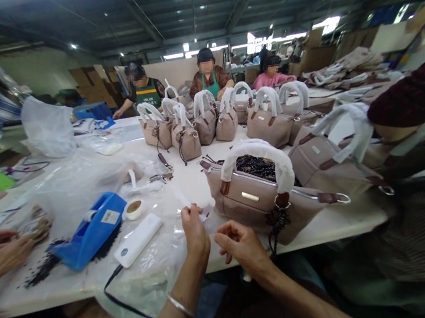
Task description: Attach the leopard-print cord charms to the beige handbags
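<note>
While my left hand (pixel 195 231) pinches a thin clear strip (pixel 184 198) near the front edge of the surface (pixel 339 222), my right hand (pixel 242 244) hangs just beside it, fingers curled; whether it grips anything I cannot tell. A taupe handbag (pixel 251 201) lies just behind them, and a blue tape dispenser (pixel 91 233) sits toward the left edge.

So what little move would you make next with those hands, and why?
Probably carry the clear strip pinched in the left hand across to the taupe handbag just ahead, with the right hand steadying the bag. The strip looks like tape from the blue tape dispenser nearby, and the bag's white handle wrap sits within reach.
</note>
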### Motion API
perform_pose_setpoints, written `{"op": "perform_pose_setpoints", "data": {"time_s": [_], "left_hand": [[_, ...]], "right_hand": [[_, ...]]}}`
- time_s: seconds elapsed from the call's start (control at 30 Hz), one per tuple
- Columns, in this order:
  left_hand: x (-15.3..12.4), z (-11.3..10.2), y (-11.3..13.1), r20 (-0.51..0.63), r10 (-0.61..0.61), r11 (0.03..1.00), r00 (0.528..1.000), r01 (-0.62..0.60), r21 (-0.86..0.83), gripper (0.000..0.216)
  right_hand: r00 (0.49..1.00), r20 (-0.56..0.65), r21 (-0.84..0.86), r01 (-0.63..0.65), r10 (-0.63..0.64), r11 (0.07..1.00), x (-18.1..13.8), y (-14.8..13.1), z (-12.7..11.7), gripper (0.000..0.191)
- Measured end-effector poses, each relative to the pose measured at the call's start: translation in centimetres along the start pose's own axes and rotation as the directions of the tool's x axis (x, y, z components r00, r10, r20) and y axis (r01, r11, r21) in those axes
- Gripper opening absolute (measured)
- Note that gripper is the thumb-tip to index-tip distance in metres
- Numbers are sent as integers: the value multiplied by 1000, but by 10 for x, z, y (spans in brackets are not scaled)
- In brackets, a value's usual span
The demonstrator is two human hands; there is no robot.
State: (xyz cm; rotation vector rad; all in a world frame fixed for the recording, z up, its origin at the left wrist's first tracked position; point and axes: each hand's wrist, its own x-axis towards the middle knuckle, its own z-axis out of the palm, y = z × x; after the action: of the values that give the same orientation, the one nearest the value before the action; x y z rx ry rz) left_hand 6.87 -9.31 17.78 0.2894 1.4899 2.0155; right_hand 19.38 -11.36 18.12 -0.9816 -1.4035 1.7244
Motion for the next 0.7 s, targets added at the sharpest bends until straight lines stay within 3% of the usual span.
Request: {"op": "perform_pose_setpoints", "data": {"time_s": [0.13, 0.23, 0.33, 0.47, 0.57, 0.63, 0.7], "left_hand": [[-13, -4, -6, 53, 89, 987, 995, -95, 130, 19], [-19, -8, -6, 110, 152, 962, 982, -173, 213, 23], [-20, -10, -3, 97, 129, 965, 987, -147, 218, 25], [-12, -7, 1, 96, -19, 998, 995, 13, 58, 25], [-3, -5, 0, 138, -92, 991, 986, 104, -79, 24], [5, -4, -2, 157, -124, 987, 980, 138, -83, 23], [13, -3, -2, 170, -154, 982, 973, 169, -81, 22]], "right_hand": [[993, 37, 11, -116, 115, 993, 12, 1, 7, 42], [991, 55, -24, -121, 123, 992, 17, 0, 6, 41], [984, 125, -80, -119, 128, 990, 15, -1, 0, 35], [971, 193, -308, 196, -141, 931, 7, -2, -7, 11], [928, 209, -357, 367, -309, 859, 4, -3, -7, 10], [941, 243, -246, 294, -235, 923, 5, -2, -5, 14], [959, 272, -117, 114, -78, 987, 8, 0, -3, 23]]}}
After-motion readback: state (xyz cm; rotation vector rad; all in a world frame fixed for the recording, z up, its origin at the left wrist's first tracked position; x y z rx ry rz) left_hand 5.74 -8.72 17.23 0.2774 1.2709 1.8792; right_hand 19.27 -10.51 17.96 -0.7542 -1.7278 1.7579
